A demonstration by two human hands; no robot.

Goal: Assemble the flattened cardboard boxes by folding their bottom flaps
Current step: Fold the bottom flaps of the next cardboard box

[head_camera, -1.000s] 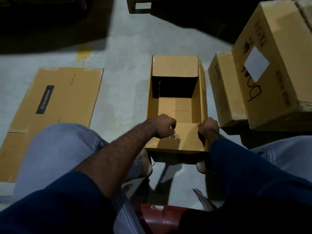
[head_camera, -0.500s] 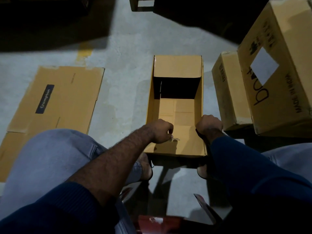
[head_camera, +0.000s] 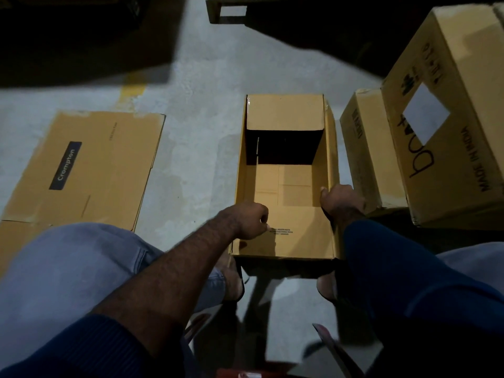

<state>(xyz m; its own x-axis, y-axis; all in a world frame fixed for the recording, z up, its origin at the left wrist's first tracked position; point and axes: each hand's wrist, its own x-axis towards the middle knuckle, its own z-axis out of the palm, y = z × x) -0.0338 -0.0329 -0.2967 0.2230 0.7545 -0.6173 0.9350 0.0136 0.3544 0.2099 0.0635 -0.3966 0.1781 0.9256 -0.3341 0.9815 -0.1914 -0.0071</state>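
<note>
Box (head_camera: 294,236) upright and open-topped on the floor (head_camera: 191,159), held at its near end.
Left hand (head_camera: 249,221) curled tight over the left rim by the near flap; right hand (head_camera: 342,200) clasping the right wall, thumb inside. Flattened box (head_camera: 90,165) lying well apart on the left; small box (head_camera: 365,159) and big box (head_camera: 450,118) just beside on the right.

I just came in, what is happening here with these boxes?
A seated person is setting up the open box on the floor. The right hand grips its right wall; the left hand, curled, sits at its near flap. A flattened box lies to the left, not yet assembled.
</note>
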